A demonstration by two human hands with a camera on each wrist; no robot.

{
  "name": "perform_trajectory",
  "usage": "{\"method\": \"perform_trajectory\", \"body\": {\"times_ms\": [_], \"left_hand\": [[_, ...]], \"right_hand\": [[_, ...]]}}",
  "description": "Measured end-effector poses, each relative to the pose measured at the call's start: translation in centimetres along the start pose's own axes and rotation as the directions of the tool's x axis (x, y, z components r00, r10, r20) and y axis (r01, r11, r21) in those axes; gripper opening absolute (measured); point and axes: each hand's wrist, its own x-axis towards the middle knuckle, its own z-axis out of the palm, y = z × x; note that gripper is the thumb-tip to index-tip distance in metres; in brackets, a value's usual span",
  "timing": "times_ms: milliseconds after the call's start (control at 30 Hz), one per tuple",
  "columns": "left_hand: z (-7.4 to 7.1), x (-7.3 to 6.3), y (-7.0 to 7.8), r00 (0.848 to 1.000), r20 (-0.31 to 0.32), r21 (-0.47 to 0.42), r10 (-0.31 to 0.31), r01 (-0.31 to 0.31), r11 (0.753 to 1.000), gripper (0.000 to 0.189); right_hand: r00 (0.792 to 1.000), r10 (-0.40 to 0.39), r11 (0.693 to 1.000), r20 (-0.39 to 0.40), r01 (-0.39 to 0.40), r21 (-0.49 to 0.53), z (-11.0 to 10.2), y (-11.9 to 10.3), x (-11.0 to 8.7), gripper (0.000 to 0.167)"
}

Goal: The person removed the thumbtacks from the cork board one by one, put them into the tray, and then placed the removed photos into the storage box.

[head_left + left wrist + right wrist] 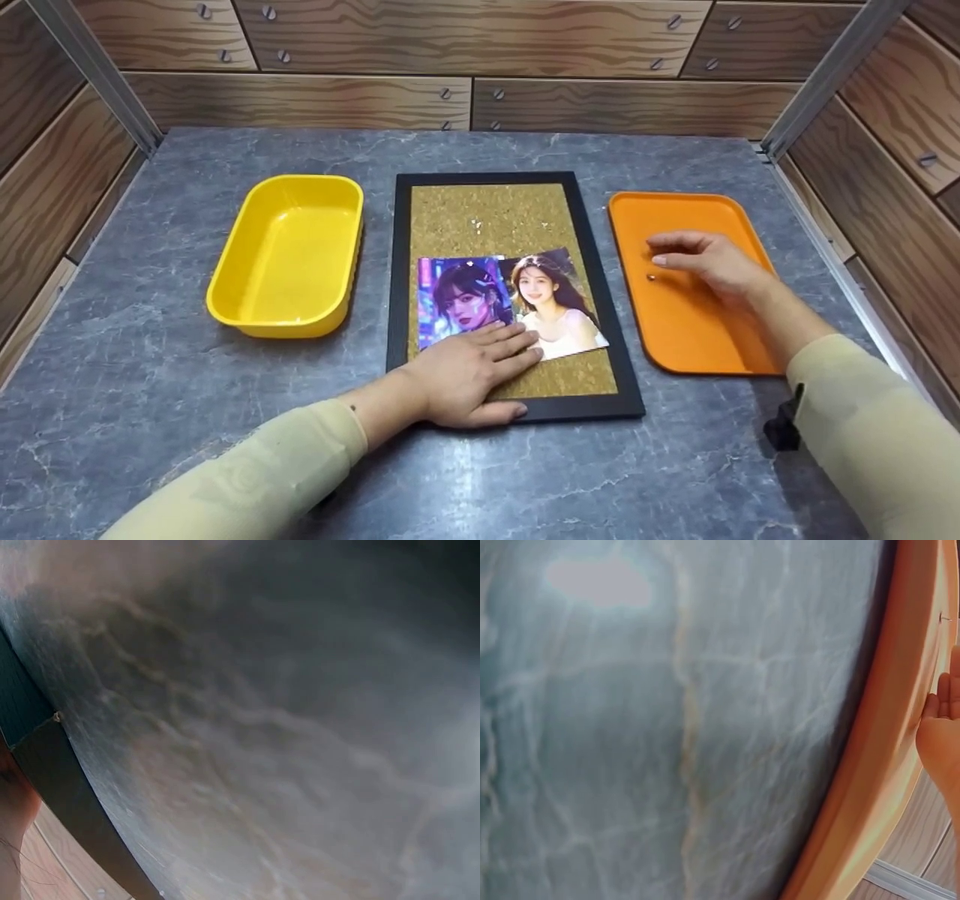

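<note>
A person works at a grey marbled table [150, 360] around a black-framed corkboard [442, 214]. Two overlapping or abutting prints, a purple-toned picture [466, 292] and a lighter picture [559, 311], lie on the board's lower half. The left hand [465, 379] rests flat across them and the board's near frame, fingers straight, grasping nothing. Right of the board, the right hand [716, 262] hangs relaxed over an orange tray [697, 337], apparently holding nothing, fingertips near a tiny metallic piece [651, 277]. Left of the board stands a yellow bin [300, 259]. Placing both prints looks done; a bright speck may already fasten the purple one, while securing the lighter one seems left.
</note>
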Motion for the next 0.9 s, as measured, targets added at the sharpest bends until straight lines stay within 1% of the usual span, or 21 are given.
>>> {"method": "perform_trajectory", "body": {"times_ms": [100, 333, 467, 567, 900], "left_hand": [[-0.1, 0.0, 0.0, 1.0, 0.008, -0.004, -0.003, 0.003, 1.0, 0.077], [0.1, 0.1, -0.1, 1.0, -0.002, 0.01, -0.002, 0.002, 1.0, 0.076], [0.1, 0.1, 0.0, 1.0, -0.001, 0.009, 0.001, -0.001, 1.0, 0.077], [-0.1, 0.1, 0.0, 1.0, 0.005, 0.011, -0.001, 0.001, 1.0, 0.077], [-0.2, 0.1, 0.0, 1.0, 0.021, 0.008, -0.007, 0.006, 1.0, 0.077]], "right_hand": [[1.0, 0.011, 1.0, -0.005, -0.011, 0.004, 0.0, -0.2, -0.1, 0.048], [1.0, -0.021, 0.999, -0.002, 0.021, -0.049, -0.1, -0.6, 0.1, 0.049], [1.0, -0.007, 0.999, -0.01, 0.006, -0.041, -0.1, -0.9, 0.2, 0.048], [1.0, -0.001, 0.998, -0.016, 0.0, -0.055, -0.2, -1.1, 0.2, 0.05], [0.998, -0.05, 0.986, -0.027, 0.045, -0.16, 0.0, -2.5, 0.0, 0.049]]}}
